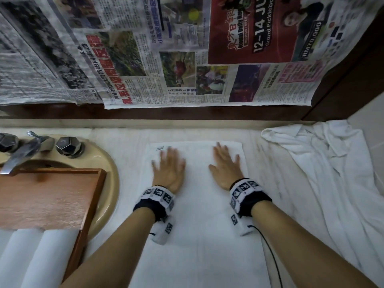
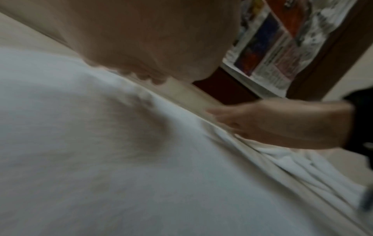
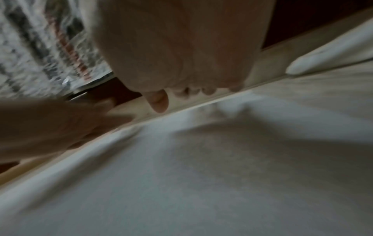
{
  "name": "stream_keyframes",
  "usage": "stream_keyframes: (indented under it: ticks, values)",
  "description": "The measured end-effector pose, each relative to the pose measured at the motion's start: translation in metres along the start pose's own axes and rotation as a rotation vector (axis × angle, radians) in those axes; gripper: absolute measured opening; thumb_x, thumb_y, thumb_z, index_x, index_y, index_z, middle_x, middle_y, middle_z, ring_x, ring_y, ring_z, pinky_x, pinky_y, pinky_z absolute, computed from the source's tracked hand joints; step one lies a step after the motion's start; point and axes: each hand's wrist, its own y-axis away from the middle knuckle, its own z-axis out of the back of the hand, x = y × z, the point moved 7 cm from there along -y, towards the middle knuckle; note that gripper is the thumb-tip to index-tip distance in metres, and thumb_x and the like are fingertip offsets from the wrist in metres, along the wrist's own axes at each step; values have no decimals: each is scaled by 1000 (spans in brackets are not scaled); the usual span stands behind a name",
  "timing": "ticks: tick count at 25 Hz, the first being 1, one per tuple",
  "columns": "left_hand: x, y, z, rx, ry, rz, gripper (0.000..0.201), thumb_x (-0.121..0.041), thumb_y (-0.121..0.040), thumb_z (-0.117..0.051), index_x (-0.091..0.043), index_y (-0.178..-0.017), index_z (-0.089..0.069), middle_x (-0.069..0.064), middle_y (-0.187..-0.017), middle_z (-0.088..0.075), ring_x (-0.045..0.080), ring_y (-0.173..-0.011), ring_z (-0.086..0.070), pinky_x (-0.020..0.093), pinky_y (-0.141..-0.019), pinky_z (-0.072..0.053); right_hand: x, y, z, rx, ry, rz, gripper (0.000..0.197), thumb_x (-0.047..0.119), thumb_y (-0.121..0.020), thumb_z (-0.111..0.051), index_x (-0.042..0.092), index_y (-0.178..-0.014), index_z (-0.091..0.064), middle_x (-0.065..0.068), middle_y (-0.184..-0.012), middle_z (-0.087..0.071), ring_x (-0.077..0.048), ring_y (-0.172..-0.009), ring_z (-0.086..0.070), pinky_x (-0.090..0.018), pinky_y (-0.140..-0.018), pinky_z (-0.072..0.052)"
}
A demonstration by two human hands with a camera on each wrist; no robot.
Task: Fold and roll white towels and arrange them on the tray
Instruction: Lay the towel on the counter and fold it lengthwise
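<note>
The folded towel (image 1: 197, 204) is laid lengthwise on the counter (image 1: 270, 183), between the sink (image 1: 108, 183) and the crumpled pile (image 1: 324, 163). It is pressed flat near its far end by the left hand (image 1: 168, 170) and the right hand (image 1: 226, 169), fingers spread wide, nothing gripped. On the tray (image 1: 52, 200), 2 rolls (image 1: 41, 252) are already set. If uneven pressure is applied, the layers may be skewed, and a crooked roll would likely be produced.

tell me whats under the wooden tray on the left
The wooden tray sits over a beige sink, whose rim shows past its far and right edges. The basin beneath is covered. Two rolled white towels lie on the tray's near end.
</note>
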Motion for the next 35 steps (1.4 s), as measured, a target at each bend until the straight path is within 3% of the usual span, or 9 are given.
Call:
stream_keyframes:
  ticks: [3, 10, 17, 23, 25, 27, 30, 32, 35]
  values:
    - [-41, -17, -19, 111, 128, -113, 53, -43, -104, -7, -29, -155, 0, -10, -161, 13, 10, -147, 16, 43, -118, 16, 27, -13, -22, 72, 24, 152, 63, 27, -104, -29, 23, -154, 8, 7, -160, 20, -14, -147, 19, -49, -118, 10]
    - [22, -27, -1, 41, -175, -94, 53, -58, -99, -6, -49, -149, 7, -14, -157, 26, 12, -144, 26, 42, -117, 18, -44, -25, -6, 58, 44, -29, 61, 44, -102, -22, 38, -152, 12, 15, -156, 29, -9, -143, 26, -48, -116, 16]
    - [65, -32, 17, -8, -160, 122, 59, -63, -96, -7, -47, -148, 15, -11, -155, 32, 13, -143, 28, 45, -116, 19, -82, -20, 4, 23, 61, -134, 63, 49, -101, -18, 35, -150, 20, 20, -146, 39, -6, -142, 28, -58, -113, 16]
    - [78, -32, 29, -1, -201, 211, 66, -61, -97, -9, -36, -151, 19, -3, -156, 32, 21, -144, 28, 54, -115, 16, -72, -21, 11, 39, 66, -212, 65, 46, -101, -19, 28, -152, 16, 12, -155, 32, -13, -144, 25, -64, -111, 13]
    - [66, -24, 35, -78, -188, 216, 66, -56, -98, -13, -32, -152, 18, -1, -157, 31, 22, -145, 27, 56, -115, 15, -51, -13, 20, -6, 80, -222, 67, 44, -100, -23, 21, -154, 9, 8, -158, 26, -14, -146, 23, -64, -111, 14]
    - [31, 0, 20, -84, -121, 89, 62, -51, -101, -14, -32, -152, 17, -1, -157, 29, 21, -145, 26, 54, -116, 14, -6, 11, 1, -8, 96, -45, 66, 44, -101, -25, 19, -154, 7, 7, -159, 23, -14, -145, 23, -62, -112, 14]
    - [-16, 57, -39, 102, -120, -227, 57, -49, -102, -11, -35, -152, 14, -7, -155, 30, 17, -144, 28, 45, -115, 17, 42, 63, -60, 136, 189, 208, 63, 49, -102, -17, 27, -152, 15, 10, -157, 29, -12, -143, 28, -65, -111, 14]
    - [17, 67, -44, 95, -187, -187, 57, -49, -102, -10, -37, -152, 13, -10, -154, 31, 16, -144, 28, 42, -115, 19, 12, 69, -70, 130, 169, 95, 63, 52, -101, -15, 32, -151, 18, 11, -153, 35, -12, -142, 31, -65, -110, 15]
    - [89, 66, -12, -22, -144, 180, 59, -49, -102, -11, -32, -153, 13, -4, -157, 29, 21, -145, 26, 47, -118, 13, -59, 77, -52, 35, 60, -308, 68, 55, -99, -13, 26, -149, 23, 7, -152, 38, -16, -142, 32, -66, -109, 16]
